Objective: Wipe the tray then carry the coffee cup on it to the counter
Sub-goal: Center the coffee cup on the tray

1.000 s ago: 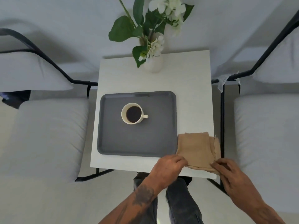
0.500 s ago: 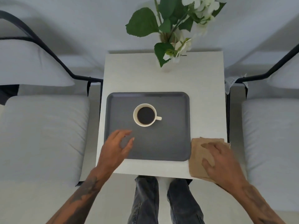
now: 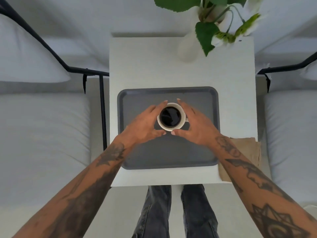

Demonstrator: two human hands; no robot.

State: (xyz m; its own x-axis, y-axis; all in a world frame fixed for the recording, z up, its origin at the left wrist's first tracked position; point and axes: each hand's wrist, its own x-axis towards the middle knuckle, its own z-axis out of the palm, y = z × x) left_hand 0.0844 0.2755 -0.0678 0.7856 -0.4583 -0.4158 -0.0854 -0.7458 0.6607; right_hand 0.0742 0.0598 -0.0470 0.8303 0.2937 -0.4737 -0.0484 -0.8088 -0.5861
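Note:
A white coffee cup (image 3: 170, 117) full of dark coffee is over the middle of the dark grey tray (image 3: 171, 155), which lies on the small white table (image 3: 154, 66). My left hand (image 3: 145, 124) wraps the cup's left side and my right hand (image 3: 197, 126) wraps its right side, covering most of the handle. Fingertips reach past the far rim and both thumbs meet at the near side. I cannot tell whether the cup still rests on the tray. A folded tan cloth (image 3: 247, 148) lies at the table's near right corner, partly under my right forearm.
A white vase (image 3: 187, 48) with green leaves and white flowers stands at the table's far right and overhangs it. Cushioned chairs with black metal frames flank the table on the left (image 3: 42, 134) and right (image 3: 291, 134). My legs are below the table's near edge.
My right hand left the tan cloth and my left hand left the tray's near left corner. Both moved in and closed around the coffee cup. The camera leaned closer over the table.

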